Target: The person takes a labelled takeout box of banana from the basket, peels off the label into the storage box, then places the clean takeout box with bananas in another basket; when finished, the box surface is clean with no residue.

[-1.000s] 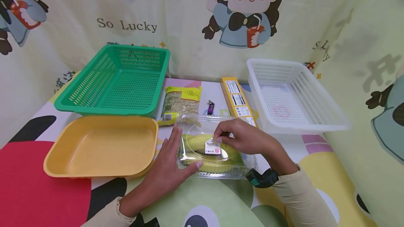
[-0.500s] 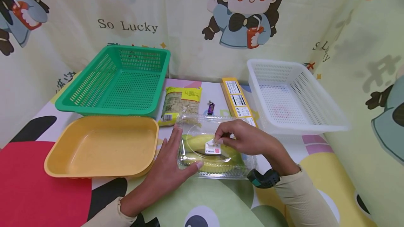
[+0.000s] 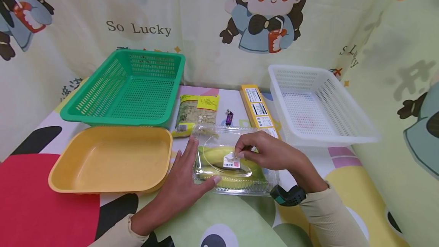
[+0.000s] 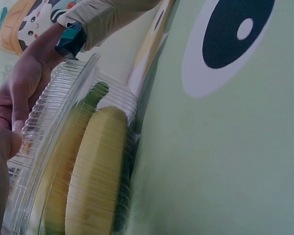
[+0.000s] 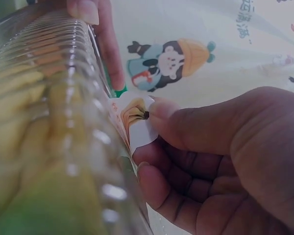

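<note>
A clear ribbed plastic clamshell box (image 3: 219, 138) with bananas (image 4: 95, 171) inside lies on the table, its lid down. On the lid is a white label sticker (image 3: 231, 162) with a banana picture, one end lifted off the plastic. My right hand (image 3: 271, 149) pinches that lifted end between thumb and fingertips; the right wrist view shows the sticker (image 5: 143, 129) bent away from the lid. My left hand (image 3: 183, 178) rests against the box's left side, fingers extended along the edge and thumb on the front of the lid.
Behind the box lie a yellow-and-clear food packet (image 3: 197, 113), a small purple item (image 3: 229, 117) and a long orange box (image 3: 258, 109). A green basket (image 3: 120, 119) and a yellow basin (image 3: 109, 186) stand left, a white basket (image 3: 329, 139) right.
My right hand has shifted very slightly to the right, still pinching the sticker's lifted end. The left hand and the box stay in place.
</note>
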A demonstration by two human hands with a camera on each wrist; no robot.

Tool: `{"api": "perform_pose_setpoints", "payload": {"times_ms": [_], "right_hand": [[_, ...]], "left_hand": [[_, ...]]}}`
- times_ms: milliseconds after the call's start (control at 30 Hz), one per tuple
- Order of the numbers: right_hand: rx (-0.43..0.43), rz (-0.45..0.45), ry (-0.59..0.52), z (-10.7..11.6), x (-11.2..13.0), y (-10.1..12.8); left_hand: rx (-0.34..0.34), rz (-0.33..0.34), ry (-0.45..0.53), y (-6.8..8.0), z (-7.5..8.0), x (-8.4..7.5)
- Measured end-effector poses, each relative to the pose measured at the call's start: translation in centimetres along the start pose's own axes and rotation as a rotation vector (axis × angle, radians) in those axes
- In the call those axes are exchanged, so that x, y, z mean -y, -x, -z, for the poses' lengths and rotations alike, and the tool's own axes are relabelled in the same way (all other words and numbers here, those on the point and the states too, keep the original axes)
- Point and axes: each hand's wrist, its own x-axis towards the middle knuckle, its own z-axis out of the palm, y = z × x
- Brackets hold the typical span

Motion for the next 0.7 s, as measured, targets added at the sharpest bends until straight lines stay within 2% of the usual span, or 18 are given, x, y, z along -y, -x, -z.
{"api": "perform_pose_setpoints", "payload": {"times_ms": [433, 700], "right_hand": [[0.006, 0.016, -0.011, 0.14, 0.0, 0.45], [0.007, 0.033, -0.053, 0.07, -0.17, 0.56]], "left_hand": [[-0.002, -0.02, -0.032, -0.02, -0.07, -0.14], [-0.009, -0.036, -0.063, -0.05, -0.06, -0.03]]}}
